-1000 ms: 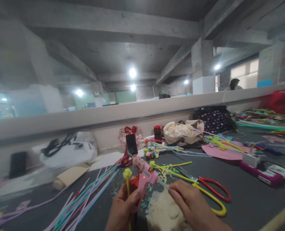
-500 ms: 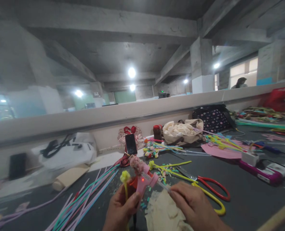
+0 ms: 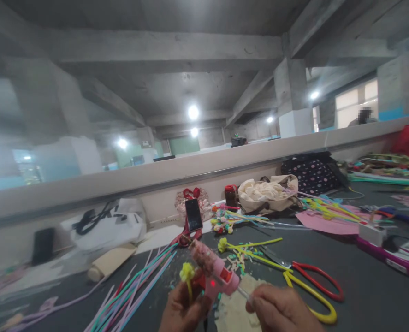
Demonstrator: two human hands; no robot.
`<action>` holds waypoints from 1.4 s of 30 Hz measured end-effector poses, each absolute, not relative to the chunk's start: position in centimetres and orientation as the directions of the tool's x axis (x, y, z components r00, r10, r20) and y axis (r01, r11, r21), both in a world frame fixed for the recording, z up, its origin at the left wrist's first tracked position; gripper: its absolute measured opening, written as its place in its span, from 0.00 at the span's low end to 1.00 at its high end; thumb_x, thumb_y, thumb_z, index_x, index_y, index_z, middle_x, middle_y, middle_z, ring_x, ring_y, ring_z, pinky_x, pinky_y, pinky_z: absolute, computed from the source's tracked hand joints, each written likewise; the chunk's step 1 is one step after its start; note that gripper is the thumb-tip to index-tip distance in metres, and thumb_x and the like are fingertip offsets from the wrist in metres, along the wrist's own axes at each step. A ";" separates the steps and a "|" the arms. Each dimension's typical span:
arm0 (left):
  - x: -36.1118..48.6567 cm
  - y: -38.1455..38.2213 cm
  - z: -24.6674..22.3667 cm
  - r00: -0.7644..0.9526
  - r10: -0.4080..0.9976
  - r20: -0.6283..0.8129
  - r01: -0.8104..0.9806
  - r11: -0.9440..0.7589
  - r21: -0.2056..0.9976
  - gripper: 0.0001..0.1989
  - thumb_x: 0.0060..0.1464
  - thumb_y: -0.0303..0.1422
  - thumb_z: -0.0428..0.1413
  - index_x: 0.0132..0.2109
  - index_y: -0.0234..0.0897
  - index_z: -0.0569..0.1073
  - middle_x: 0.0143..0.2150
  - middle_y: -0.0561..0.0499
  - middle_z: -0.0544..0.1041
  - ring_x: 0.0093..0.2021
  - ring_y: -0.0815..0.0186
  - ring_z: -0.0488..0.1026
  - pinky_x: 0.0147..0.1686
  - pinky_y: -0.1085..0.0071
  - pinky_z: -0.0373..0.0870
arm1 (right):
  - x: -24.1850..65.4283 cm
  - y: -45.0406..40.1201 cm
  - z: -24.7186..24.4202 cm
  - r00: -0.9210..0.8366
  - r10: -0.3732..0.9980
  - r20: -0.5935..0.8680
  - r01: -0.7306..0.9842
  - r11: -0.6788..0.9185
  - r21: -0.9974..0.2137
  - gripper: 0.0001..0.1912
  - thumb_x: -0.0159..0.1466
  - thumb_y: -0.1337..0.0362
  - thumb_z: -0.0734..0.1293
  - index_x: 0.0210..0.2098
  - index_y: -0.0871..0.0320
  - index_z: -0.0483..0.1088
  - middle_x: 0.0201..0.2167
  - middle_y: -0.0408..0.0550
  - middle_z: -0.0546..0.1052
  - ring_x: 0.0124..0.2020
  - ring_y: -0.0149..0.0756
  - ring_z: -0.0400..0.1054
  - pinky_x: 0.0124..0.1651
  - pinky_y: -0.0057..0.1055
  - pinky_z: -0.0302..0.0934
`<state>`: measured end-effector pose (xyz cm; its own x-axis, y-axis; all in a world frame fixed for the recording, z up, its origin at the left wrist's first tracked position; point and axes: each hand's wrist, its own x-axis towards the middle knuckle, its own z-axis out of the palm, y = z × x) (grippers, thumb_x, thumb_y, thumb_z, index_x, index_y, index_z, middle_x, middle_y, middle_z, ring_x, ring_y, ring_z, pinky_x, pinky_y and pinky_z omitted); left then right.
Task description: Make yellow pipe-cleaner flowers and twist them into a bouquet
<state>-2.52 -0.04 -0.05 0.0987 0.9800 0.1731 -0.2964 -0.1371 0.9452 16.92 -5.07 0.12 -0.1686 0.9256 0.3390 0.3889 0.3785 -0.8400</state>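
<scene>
My left hand (image 3: 181,308) is closed around a pink glue gun (image 3: 218,268) with a red light lit on its side. Pinched in the same hand is a yellow fuzzy-wire flower (image 3: 186,272) on a stem. Clumpy residue coats the gun's front, and its nozzle points up and away to the left. My right hand (image 3: 282,305) grips a thin clear glue stick (image 3: 243,292) that enters the gun's rear. Beneath the hands lies a cream cloth-like sheet (image 3: 237,309). Scissors (image 3: 300,266) with one red and one yellow handle rest right of it.
Loose pipe cleaners (image 3: 130,286) fan out at left. Behind the hands are cut bits (image 3: 237,263), another yellow flower (image 3: 222,245), a phone (image 3: 193,215) and bundled colourful flowers (image 3: 221,223). A cream bag (image 3: 269,196) and purple power strip (image 3: 380,256) are further right.
The view has shifted, so the scene sits slightly lower and further right. The glue gun has tilted more toward the right hand, which still holds the glue stick at its rear.
</scene>
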 end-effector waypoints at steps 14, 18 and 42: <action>-2.3 0.0 -0.5 0.161 0.972 0.170 -0.305 -0.115 0.945 0.25 0.28 0.39 0.65 0.39 0.39 0.75 0.24 0.51 0.75 0.27 0.65 0.69 0.30 0.71 0.64 | 17.3 -4.1 -0.4 -0.363 0.932 0.008 -0.233 -0.083 -0.969 0.18 0.57 0.55 0.63 0.26 0.67 0.71 0.11 0.37 0.62 0.10 0.16 0.47 0.13 0.18 0.35; -1.9 -0.3 0.3 0.165 0.979 0.121 -0.305 -0.066 0.950 0.23 0.25 0.37 0.66 0.36 0.38 0.76 0.22 0.53 0.74 0.22 0.68 0.67 0.28 0.72 0.64 | 17.0 -4.2 -0.3 -0.416 0.909 -0.027 -0.314 -0.171 -0.934 0.18 0.55 0.55 0.65 0.25 0.67 0.71 0.12 0.39 0.64 0.09 0.16 0.49 0.12 0.17 0.37; -1.1 0.2 0.0 0.099 0.995 0.025 -0.364 0.012 0.931 0.26 0.24 0.35 0.66 0.38 0.37 0.74 0.24 0.51 0.77 0.24 0.64 0.70 0.25 0.72 0.64 | 16.8 -4.2 -1.1 -0.075 0.883 0.463 0.562 0.421 -0.712 0.12 0.61 0.60 0.56 0.29 0.59 0.65 0.18 0.40 0.65 0.19 0.29 0.62 0.23 0.23 0.52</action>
